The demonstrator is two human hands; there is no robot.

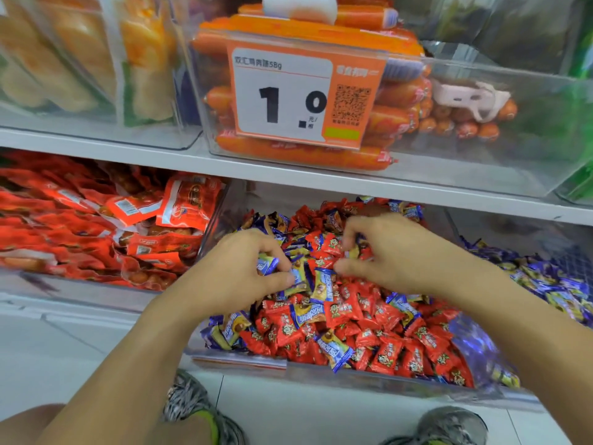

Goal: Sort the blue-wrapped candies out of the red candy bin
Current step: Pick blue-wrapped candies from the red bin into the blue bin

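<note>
A clear bin [353, 375] on the lower shelf is heaped with red-wrapped candies [362, 335] mixed with blue-wrapped candies [335, 348]. My left hand [237, 271] rests on the pile's left middle, its fingers closed around several blue-wrapped candies, one sticking out at the thumb [268, 264]. My right hand [385, 252] hovers over the pile's upper middle, fingertips pinched down among the wrappers. What those fingertips hold is hidden.
A bin of blue-wrapped candies [545, 281] stands to the right. Left of the candy bin lies a bin of red snack packets [106, 226]. Above, a shelf carries orange sausages behind a price tag [288, 97]. My shoes [192, 409] are on the white floor below.
</note>
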